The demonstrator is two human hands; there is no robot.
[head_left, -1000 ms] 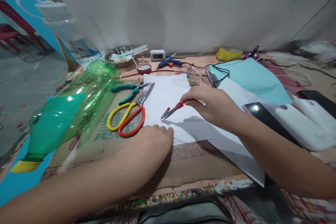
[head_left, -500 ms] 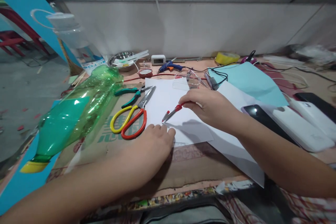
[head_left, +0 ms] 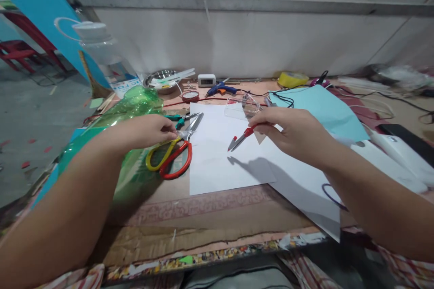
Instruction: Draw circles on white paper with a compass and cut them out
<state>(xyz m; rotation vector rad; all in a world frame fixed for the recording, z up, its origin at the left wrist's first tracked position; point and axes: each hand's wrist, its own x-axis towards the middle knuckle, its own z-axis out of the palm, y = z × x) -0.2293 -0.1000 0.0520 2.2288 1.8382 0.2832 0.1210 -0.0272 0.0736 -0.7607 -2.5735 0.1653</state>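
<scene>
Pinching the red-handled tool between thumb and forefinger of the right hand, curling the other fingers beneath, and holding its grey tip down-left, clear of the white sheet and casting a shadow there. Bringing the bunched fingertips of the left hand onto the scissors near the pivot; impossible to tell whether gripping or merely touching. Lying flat on the cardboard, just beside the sheet's left edge, loops toward the person, blades near the green pliers. Reaching across a green bottle lying on its side. Judging the step in hand as taking up the scissors; calling for fingers moved back into the loops, tool tip kept off the paper.
</scene>
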